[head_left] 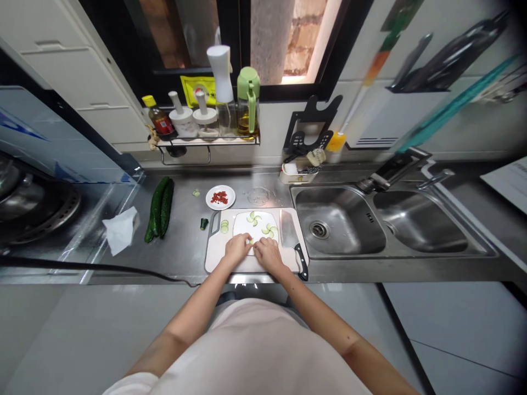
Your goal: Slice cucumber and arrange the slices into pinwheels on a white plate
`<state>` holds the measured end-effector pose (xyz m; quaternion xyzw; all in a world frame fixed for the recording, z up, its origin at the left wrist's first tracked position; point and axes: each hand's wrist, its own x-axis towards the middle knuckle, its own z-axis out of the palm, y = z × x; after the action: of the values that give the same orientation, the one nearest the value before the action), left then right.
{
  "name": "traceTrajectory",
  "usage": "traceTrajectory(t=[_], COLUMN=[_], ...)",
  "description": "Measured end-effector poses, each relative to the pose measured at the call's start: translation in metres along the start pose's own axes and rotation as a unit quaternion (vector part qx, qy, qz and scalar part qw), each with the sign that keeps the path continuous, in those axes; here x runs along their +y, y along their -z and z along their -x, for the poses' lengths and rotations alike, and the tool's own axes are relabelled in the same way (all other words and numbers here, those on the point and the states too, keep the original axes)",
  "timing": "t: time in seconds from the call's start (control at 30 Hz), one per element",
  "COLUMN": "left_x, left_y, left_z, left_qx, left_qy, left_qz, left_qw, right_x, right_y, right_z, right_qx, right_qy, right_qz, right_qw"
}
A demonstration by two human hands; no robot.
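My left hand (237,248) and my right hand (267,253) meet over the near part of a white square plate (240,222). Both are closed at the fingertips around a small pale green cucumber slice (252,241), partly hidden by the fingers. Farther back on the plate, cucumber slices lie in two pinwheel shapes, one at the back (254,218) and one at the right (269,230). Under the plate is a cutting board (218,255). A short row of cucumber rounds (224,226) rests at its left, and a black-handled cleaver (290,229) lies along its right.
Behind the board stands a small plate (209,197) of chopped red pieces. Two whole cucumbers (159,209), a cucumber end (203,224) and a crumpled paper towel (121,229) lie leftward. A double sink (341,219) is at the right. A condiment rack (209,141) hangs behind.
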<state>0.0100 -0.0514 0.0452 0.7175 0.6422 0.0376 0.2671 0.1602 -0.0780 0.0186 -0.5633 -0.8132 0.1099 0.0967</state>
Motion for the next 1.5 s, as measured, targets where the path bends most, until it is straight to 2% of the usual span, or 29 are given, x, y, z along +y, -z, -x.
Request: traceTrajectory(t=[0.63,1.5], left_x=[-0.0003,0.0066], left_y=[-0.0029,0.0013], left_z=[-0.0010,0.0020], left_qx=[-0.003,-0.016], left_qy=[0.009,0.035], left_qz=[-0.004,-0.011], left_qw=[1.000,0.999], right_x=[-0.0004,-0.0026], right_y=[-0.0053,-0.0040], right_z=[0.0024,-0.0002], right_qx=[0.036,0.015], right_qy=[0.016,0.014], right_qz=[0.017,0.025], right_qw=[0.999,0.999])
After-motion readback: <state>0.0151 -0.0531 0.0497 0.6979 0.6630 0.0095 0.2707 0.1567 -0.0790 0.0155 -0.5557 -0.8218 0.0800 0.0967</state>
